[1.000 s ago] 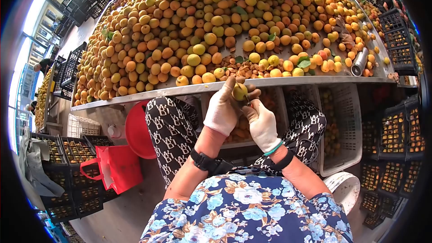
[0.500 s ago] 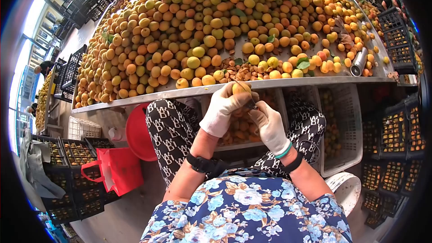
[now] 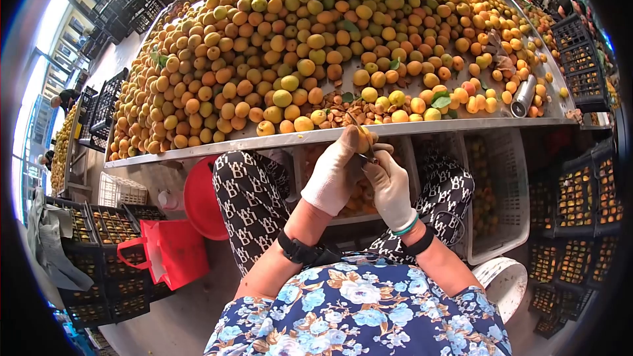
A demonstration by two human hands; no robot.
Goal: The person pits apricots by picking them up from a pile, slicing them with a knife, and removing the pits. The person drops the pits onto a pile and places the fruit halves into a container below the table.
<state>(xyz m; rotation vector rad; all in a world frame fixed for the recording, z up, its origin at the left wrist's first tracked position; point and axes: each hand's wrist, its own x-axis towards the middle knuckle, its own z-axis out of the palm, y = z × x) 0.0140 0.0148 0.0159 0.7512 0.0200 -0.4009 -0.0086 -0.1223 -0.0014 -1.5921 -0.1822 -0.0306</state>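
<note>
My left hand [image 3: 335, 173], in a white work glove, is closed round a yellow apricot [image 3: 364, 138] just in front of the table's edge. My right hand [image 3: 391, 188], gloved too, grips a small knife whose dark handle [image 3: 369, 158] shows between the hands. A thin blade seems to pass by the fruit; most of it is hidden by fingers and apricot. Beyond the hands, a large heap of apricots [image 3: 290, 46] covers the metal table [image 3: 264, 143]. Split pieces of apricot [image 3: 346, 111] lie near its front edge.
Below the table stand a pale crate [image 3: 504, 204] and another holding orange fruit [image 3: 356, 201], between my knees. A red basin [image 3: 203, 191] and red bag [image 3: 175, 250] are at left. Black crates [image 3: 573, 191] of fruit stack at right. A metal cylinder [image 3: 524, 97] lies on the table.
Both hands have come slightly down and closer together, and the apricot has turned in my left hand, showing less of its surface. The view has shifted a little.
</note>
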